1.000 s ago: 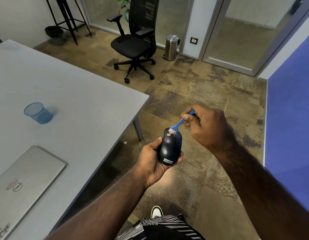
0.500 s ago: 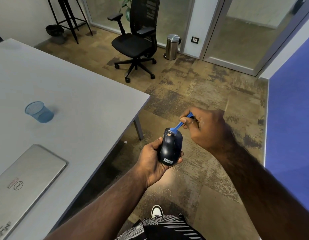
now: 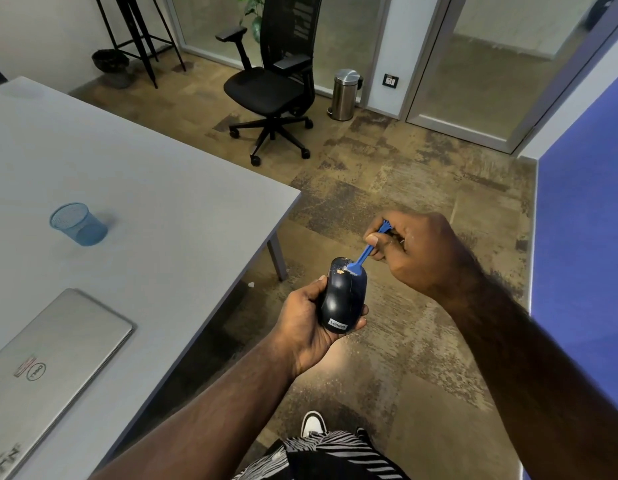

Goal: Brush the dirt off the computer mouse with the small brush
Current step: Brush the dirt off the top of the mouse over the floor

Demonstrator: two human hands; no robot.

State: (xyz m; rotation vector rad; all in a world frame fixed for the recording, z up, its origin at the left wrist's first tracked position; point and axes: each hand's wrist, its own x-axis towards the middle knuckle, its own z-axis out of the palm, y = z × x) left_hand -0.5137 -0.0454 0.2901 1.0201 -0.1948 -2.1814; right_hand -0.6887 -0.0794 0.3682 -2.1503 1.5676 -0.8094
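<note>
A black computer mouse (image 3: pixel 342 296) with a white label at its near end lies in my left hand (image 3: pixel 305 322), which grips it from below over the floor, beside the table. Pale crumbs of dirt sit on the mouse's far end. My right hand (image 3: pixel 416 252) pinches the handle of a small blue brush (image 3: pixel 364 252) between thumb and fingers. The brush head touches the far end of the mouse, right by the dirt.
A grey table (image 3: pixel 155 202) stretches on the left with a blue mesh cup (image 3: pixel 79 224) and a closed silver laptop (image 3: pixel 47 368) on it. Further back stand a black office chair (image 3: pixel 272 88) and a steel bin (image 3: pixel 345 94). A blue wall (image 3: pixel 584 244) runs along the right.
The brush head has swept back and forth over the far end of the mouse, and my right hand has shifted slightly with it. My left hand keeps the mouse still.
</note>
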